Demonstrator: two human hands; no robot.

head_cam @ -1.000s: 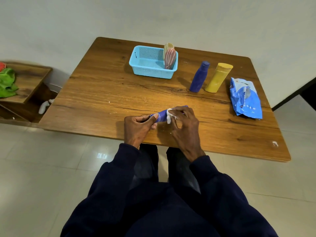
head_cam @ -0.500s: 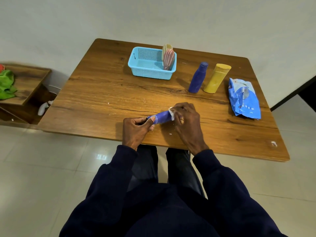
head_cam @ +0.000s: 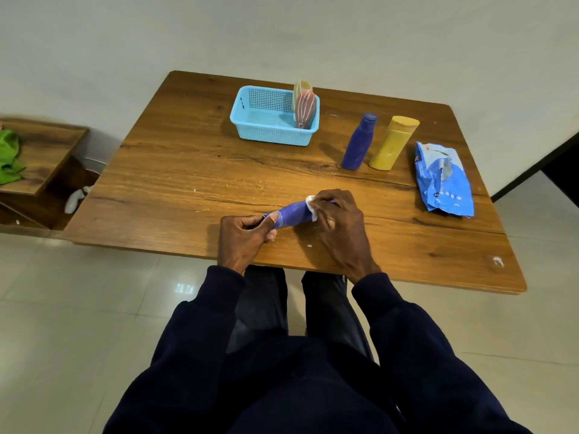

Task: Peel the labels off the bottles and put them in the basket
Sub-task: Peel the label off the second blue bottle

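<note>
A person sits at the near edge of a wooden surface (head_cam: 188, 170), with both hands over it close to that edge, about midway along. Between the hands a purple bottle (head_cam: 293, 214) lies on its side, roughly parallel to the near edge and tilted slightly away at its right end. The left hand (head_cam: 247, 238) has its fingers curled round the bottle's left end, with the thumb pressed on top. The right hand (head_cam: 338, 227) covers the bottle's right end and pinches a crumpled white label (head_cam: 311, 208) against the bottle's side. How much of the label remains stuck cannot be told. A small white scrap (head_cam: 309, 245) lies on the surface just below the bottle.

A light blue basket (head_cam: 266, 134) stands near the far edge, a little left of the middle. In its right end a pink ribbed bottle (head_cam: 305, 109) stands upright, with a pale yellow bottle (head_cam: 302, 86) just behind it. To the right of the basket, well apart from it, a second purple bottle (head_cam: 358, 142) and a yellow bottle (head_cam: 391, 144) stand side by side, their bases almost touching. A blue packet (head_cam: 445, 180) lies flat near the right edge.
</note>
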